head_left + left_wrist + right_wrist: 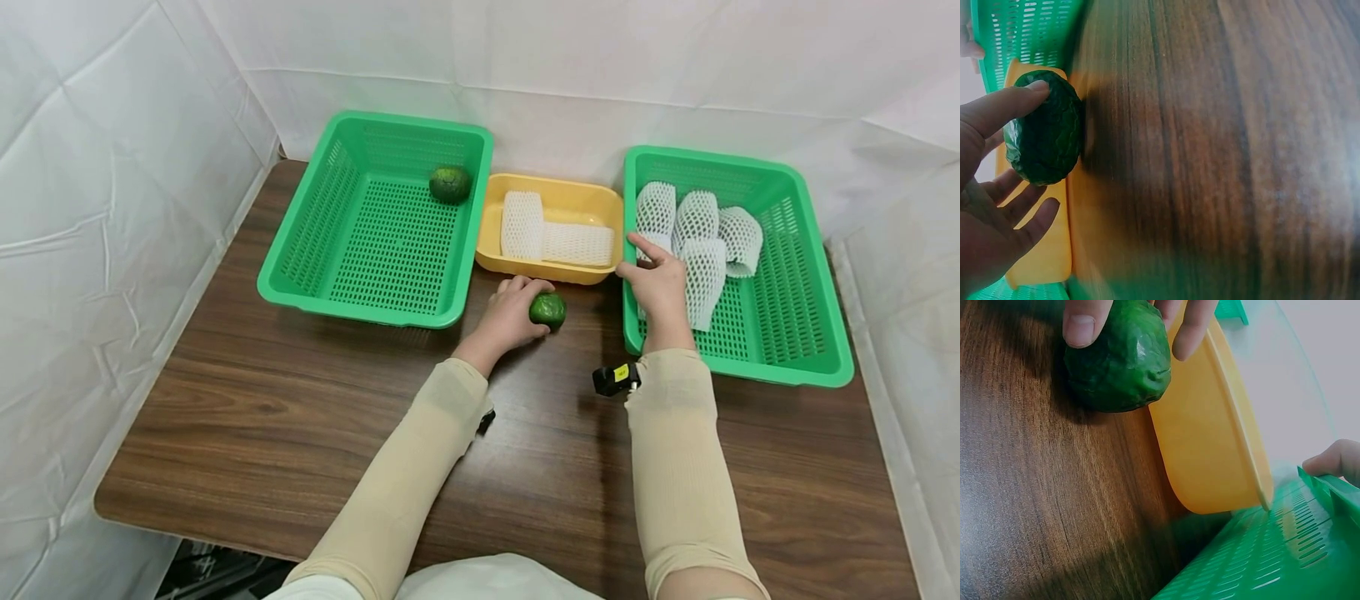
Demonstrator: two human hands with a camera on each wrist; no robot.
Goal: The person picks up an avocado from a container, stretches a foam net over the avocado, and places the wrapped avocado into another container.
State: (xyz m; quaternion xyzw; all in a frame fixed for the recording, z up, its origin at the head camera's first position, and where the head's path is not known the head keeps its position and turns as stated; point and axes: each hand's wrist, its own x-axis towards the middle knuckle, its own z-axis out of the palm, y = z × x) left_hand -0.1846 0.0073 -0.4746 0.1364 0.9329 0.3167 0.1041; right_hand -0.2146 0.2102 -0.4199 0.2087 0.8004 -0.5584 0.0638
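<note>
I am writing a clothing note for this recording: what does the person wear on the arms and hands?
Both arms wear long, close-fitting beige sleeves that reach to the wrists. The left hand and right hand are bare: no gloves, and no rings that I can see. A small black device with a yellow label sits at the right wrist; a dark part of another shows under the left sleeve.

left green basket [300, 250], second green fruit [450, 184], wooden table [300, 417]

2 green baskets [300, 275] [825, 367], 1 yellow tray [558, 193], 2 green fruits [450, 184] [547, 310], 2 foam nets [521, 223] [577, 243] in the tray, about 5 foam nets [705, 250] in the right basket.
</note>
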